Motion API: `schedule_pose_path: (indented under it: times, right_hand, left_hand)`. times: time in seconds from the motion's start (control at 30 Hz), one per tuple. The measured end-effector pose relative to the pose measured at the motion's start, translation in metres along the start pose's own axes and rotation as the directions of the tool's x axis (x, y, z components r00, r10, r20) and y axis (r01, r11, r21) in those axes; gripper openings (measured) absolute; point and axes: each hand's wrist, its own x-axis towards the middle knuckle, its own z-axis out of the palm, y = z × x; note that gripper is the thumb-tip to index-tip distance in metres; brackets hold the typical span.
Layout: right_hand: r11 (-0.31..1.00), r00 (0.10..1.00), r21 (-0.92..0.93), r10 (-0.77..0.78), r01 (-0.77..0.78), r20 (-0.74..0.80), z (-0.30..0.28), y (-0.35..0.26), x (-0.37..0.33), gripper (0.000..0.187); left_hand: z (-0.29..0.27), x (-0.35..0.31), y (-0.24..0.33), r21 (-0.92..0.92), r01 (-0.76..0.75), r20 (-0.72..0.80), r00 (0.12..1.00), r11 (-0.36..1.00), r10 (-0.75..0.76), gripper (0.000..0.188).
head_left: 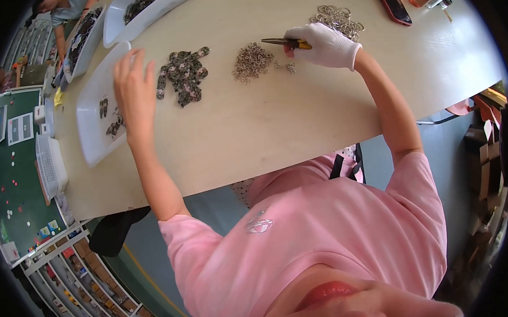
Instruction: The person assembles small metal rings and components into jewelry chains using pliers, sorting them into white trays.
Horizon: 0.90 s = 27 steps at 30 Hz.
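Observation:
My bare left hand [135,87] is over the right side of a white plastic tray [88,123], its fingers stretched out and nothing seen in them. A few dark patterned fabric pieces [104,107] lie in that tray. To the right of the hand a pile of dark floral fabric pieces [186,76] rests on the table. My right hand [329,46], in a white glove, is closed on pliers [301,43] with yellow and black handles, jaws pointing left. Just below the jaws is a heap of small metal clasps [252,61]. Larger metal rings [338,20] lie beyond the glove.
Two more white trays [110,26] of dark pieces stand at the far left, near another person [69,12]. A red-edged phone [392,4] lies at the far right. A green board [19,180] and a white basket [51,164] are beyond the table's left edge.

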Motion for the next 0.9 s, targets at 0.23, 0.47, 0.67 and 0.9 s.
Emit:
schedule_pose_path:
  times: [0.23, 0.47, 0.67, 0.9]
  right_hand:
    - [0.995, 0.996, -0.091, -0.054, 0.048, -0.070, 0.018, 0.002, 0.004, 0.019]
    - [0.986, 0.999, -0.160, -0.043, 0.040, -0.015, 0.019, -0.008, -0.003, 0.021]
    - [0.985, 0.999, -0.167, -0.031, 0.034, 0.021, 0.022, -0.010, -0.001, 0.024]
    - [0.991, 0.978, -0.072, 0.120, -0.110, 0.170, 0.007, -0.012, 0.009, 0.027]
  left_hand:
    - [0.084, 0.011, 0.029, -0.266, -0.170, 0.188, 0.956, 0.949, 0.225, 0.033]
    - [0.087, 0.016, 0.027, -0.493, 0.113, 0.277, 0.960, 0.863, 0.032, 0.019]
    - [0.085, 0.019, 0.039, -0.603, 0.114, 0.166, 0.986, 0.790, -0.016, 0.018]
    - [0.071, 0.020, 0.051, -0.781, 0.229, 0.274, 0.962, 0.581, -0.011, 0.019]
